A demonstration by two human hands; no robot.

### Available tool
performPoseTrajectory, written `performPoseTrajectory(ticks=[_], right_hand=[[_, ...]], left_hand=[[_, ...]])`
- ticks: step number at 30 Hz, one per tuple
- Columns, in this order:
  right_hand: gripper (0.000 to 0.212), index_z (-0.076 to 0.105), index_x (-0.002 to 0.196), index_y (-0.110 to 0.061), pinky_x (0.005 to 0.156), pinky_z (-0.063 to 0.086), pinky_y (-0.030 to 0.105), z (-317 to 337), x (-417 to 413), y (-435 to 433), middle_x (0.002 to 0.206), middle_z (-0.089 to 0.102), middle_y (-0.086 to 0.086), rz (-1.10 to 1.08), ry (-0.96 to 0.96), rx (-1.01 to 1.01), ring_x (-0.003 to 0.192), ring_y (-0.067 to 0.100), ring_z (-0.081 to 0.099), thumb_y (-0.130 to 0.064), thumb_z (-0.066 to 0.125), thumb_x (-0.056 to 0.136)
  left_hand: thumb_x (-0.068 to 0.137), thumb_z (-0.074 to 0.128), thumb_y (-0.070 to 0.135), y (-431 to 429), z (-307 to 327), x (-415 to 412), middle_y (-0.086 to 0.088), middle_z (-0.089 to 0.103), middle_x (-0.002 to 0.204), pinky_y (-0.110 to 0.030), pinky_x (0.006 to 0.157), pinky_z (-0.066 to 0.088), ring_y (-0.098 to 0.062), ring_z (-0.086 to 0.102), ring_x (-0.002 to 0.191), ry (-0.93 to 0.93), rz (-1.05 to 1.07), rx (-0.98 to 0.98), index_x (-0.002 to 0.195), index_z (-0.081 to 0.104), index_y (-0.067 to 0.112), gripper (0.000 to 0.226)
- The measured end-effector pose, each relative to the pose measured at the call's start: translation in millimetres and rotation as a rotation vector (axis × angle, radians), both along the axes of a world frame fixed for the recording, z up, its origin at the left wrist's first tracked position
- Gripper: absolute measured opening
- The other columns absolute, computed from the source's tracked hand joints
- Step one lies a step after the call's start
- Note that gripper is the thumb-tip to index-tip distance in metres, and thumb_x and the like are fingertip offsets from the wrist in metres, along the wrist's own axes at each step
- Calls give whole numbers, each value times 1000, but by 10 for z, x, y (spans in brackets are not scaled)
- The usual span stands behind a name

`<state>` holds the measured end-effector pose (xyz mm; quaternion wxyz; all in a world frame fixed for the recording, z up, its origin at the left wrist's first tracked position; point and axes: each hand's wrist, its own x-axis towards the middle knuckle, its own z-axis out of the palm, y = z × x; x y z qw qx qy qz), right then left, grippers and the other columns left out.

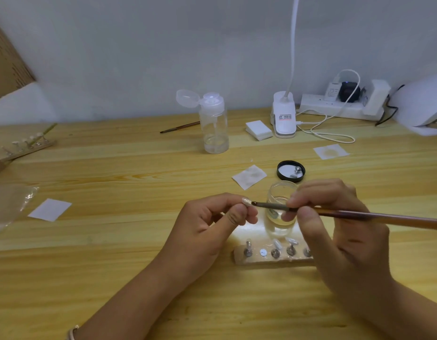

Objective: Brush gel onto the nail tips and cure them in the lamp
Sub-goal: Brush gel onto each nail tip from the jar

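While my left hand [207, 223] pinches a nail tip [246, 201], my right hand [340, 231] grips the brush [359, 215], bristles at the tip, glass jar [277, 192] just behind.

**Colours and patterns, table survey**

Pale yellow wooden table [114, 241]: darker streaked grain, amber swirls. Long reddish-brown wooden brush [359, 214]: dark grey ferrule, black tip. Small oval nail tip [246, 201]: pearly off-white. Round screw lid [280, 173]: black rim, silvery inside. Square paper wipe [249, 177] beside it: white, tan blotch at centre. Clear glass jar [281, 192]: yellowish liquid.
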<state>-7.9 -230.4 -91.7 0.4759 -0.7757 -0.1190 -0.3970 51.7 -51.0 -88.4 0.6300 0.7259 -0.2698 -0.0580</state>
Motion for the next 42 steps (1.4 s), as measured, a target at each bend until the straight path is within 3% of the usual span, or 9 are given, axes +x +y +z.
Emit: performPoseTrajectory(ticks=[5,8,11,14,18,28,32,35,42], right_hand=[[12,62,86,-28,86,40,28,17,9,-59,80,67,-6,-92,48,13,92,28,60,-25,50,88],[12,61,87,-32,87,41,37,38,16,-56,76,67,-12,-87,65,50,90,28,62,-27,51,90],[11,61,88,-32,87,43,41,43,26,-53,76,67,-15,-85,70,44,90,27,63,-28,51,90],[11,61,88,-32,86,44,41,43,42,-71,79,68,-9,-91,81,61,90,30,64,-29,51,90],[10,61,88,-32,86,44,38,33,51,-69,80,68,-6,-86,86,57,89,33,63,-29,52,90],[10,61,89,-31,86,39,24,14,62,-78,81,67,-3,-104,79,2,93,23,60,-27,52,90],[10,61,90,-31,85,43,34,15,58,-72,82,67,-3,-91,70,6,90,29,62,-27,52,90],[10,60,90,-32,83,44,38,18,66,-73,83,66,-5,-84,65,4,89,31,63,-26,52,90],[11,63,87,-26,84,40,27,7,87,-88,81,66,-7,-100,71,-10,92,20,60,-26,52,89]], left_hand=[[92,58,25,5,14,-7,8,73,82,-19,69,46,-7,63,79,2,11,8,86,73,25,17],[89,64,27,14,19,-24,7,75,85,-37,80,53,-10,68,86,-2,13,39,87,76,25,12],[81,72,34,21,36,-52,8,76,86,-29,72,48,-16,66,83,-43,-13,60,86,78,22,15],[78,76,21,13,28,-71,7,75,87,-24,70,44,-14,66,86,-89,-62,112,82,78,16,7],[73,79,17,-9,8,-101,8,66,88,-28,70,48,-9,64,81,-6,-108,145,77,80,21,6],[73,83,8,-29,7,-100,16,61,82,-14,68,42,0,58,75,-24,-109,257,78,80,22,15],[75,83,6,-33,9,-106,17,61,83,-11,71,43,-1,59,80,-38,-113,285,80,80,20,14],[77,81,9,-32,7,-99,16,61,84,-11,73,43,-1,60,83,-43,-122,303,83,81,23,15],[73,78,26,-39,-13,-101,18,60,86,-21,79,46,-6,59,87,-95,-92,348,82,79,30,10]])
